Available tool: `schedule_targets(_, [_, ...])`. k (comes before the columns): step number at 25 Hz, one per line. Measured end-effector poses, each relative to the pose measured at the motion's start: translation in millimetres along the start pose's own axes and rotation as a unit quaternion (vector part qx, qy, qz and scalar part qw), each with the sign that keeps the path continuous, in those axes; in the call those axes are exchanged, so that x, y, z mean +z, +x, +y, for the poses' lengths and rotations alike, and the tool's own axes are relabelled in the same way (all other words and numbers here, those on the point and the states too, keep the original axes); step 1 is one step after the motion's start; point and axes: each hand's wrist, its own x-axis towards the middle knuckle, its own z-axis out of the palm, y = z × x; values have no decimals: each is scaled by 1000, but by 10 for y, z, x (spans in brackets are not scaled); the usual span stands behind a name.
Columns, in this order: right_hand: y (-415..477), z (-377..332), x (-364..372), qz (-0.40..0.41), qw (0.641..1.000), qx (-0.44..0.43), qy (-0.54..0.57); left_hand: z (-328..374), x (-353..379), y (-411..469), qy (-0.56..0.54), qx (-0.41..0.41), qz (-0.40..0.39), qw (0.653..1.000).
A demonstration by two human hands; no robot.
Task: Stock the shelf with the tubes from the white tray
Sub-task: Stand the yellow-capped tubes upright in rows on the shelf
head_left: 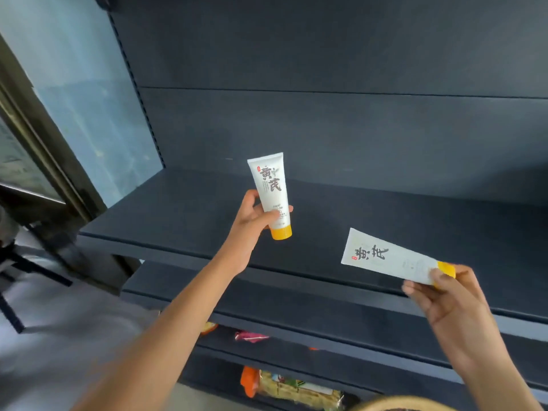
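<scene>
My left hand (252,221) grips a white tube with a yellow cap (271,188), held nearly upright with the cap down, over the dark shelf board (184,215). My right hand (444,295) pinches a second white tube (385,258) at its yellow cap end, and this tube lies slanted with its flat end pointing left over the shelf's front edge. Both tubes carry dark characters on the front. The white tray is out of sight.
The dark back panel (326,129) rises behind the shelf and a pale side panel (89,99) closes it on the left. Lower shelves hold packaged goods (296,387) and a pink packet (250,336). A light floor (59,336) lies at the left.
</scene>
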Motion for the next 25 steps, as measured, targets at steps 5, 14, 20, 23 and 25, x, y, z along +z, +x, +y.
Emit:
schedule_targets(5, [315,308,663,58,990,58,117,-38,-521,949,67,-17,-42,997])
schedule_targets(14, [630,765,1473,93,966,83,225,-405,-1040,2187,151,-42,-98,983])
schedule_targets(20, [745,980,1736,71,974,73,200,-642,-1212,2420,167,-44,-109,979])
schedule_targets(23, [854,998,1890,73,974,85,194,-686,-1228,2503,167,-39,-107,979])
schedule_targets(25, [941,1017,1980,61,972,96,206,-699,-1226,2543,167,-41,-107,979])
